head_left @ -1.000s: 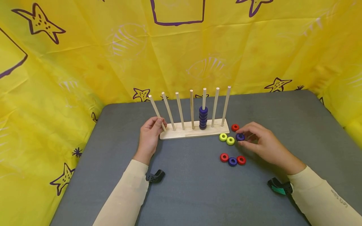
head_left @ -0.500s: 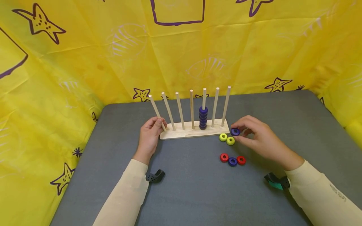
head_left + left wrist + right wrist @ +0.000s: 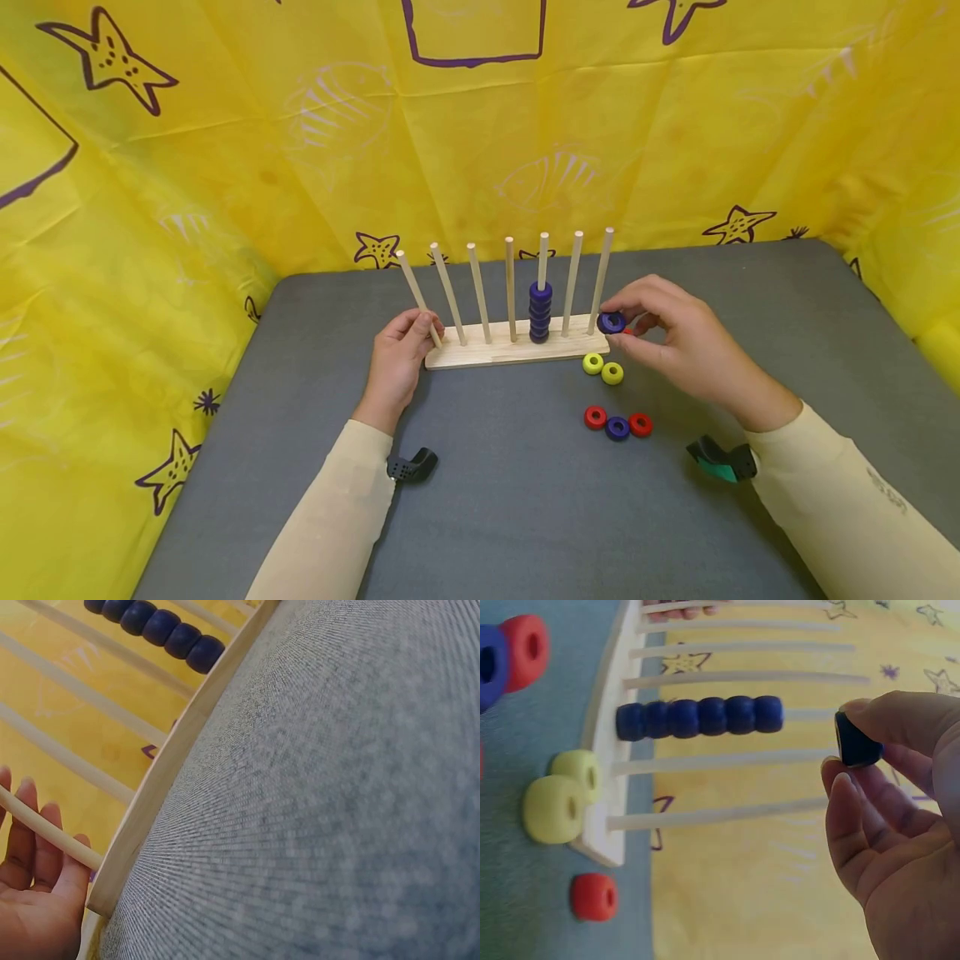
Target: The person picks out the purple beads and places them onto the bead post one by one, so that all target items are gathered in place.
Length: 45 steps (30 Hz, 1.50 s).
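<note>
A wooden rack has a flat base and a row of upright pegs. On one peg a stack of blue rings sits below the bare top. My left hand holds the leftmost peg near its foot, fingers lying behind it in the left wrist view. Between thumb and fingers, my right hand pinches a single blue ring, raised beside the rack's right end. In the right wrist view the ring is level with the peg tops, apart from them.
Two yellow rings lie by the base's right front corner, and a red ring lies right of it. Nearer are a loose blue ring and two red rings. Yellow cloth hangs behind the grey table.
My right hand has lifted the blue ring from among the loose rings, moving it up and left toward the rack's right end. My left hand has stayed on its peg.
</note>
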Each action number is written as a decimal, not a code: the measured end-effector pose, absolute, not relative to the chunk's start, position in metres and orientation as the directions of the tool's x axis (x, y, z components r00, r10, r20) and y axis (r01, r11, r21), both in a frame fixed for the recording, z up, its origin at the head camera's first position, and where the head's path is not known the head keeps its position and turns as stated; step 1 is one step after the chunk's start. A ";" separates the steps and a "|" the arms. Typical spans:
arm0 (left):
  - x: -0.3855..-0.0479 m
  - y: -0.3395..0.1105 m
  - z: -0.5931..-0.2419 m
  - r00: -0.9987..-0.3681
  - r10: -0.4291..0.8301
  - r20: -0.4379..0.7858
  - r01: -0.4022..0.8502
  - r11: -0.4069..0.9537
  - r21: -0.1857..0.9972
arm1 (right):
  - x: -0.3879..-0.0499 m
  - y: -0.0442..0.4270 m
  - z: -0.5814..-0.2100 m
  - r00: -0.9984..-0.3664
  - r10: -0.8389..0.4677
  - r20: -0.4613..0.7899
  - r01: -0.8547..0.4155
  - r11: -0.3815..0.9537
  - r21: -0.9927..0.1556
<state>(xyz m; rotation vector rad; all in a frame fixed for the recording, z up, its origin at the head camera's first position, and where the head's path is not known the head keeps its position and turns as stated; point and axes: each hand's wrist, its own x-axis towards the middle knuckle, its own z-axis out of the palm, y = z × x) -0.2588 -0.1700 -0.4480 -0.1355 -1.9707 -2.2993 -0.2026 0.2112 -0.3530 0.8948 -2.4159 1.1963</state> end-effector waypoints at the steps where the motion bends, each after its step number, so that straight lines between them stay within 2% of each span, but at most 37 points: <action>1: -0.259 -0.170 -0.448 -0.990 -0.025 0.139 0.141 -0.153 0.978 | -0.204 0.210 -0.350 -0.757 -0.400 0.516 -0.653 0.453 -0.607; 21: -0.259 -0.171 -0.447 -0.990 -0.008 0.139 0.139 -0.157 0.978 | -0.218 0.189 -0.313 -0.738 -0.386 0.553 -0.674 0.426 -0.603; 39: -0.259 -0.172 -0.449 -0.991 -0.005 0.130 0.129 -0.162 0.978 | -0.236 0.168 -0.292 -0.669 -0.401 0.626 -0.742 0.419 -0.523; 45: -0.259 -0.172 -0.449 -0.990 0.000 0.139 0.136 -0.178 0.974 | -0.241 0.162 -0.289 -0.680 -0.393 0.619 -0.730 0.439 -0.524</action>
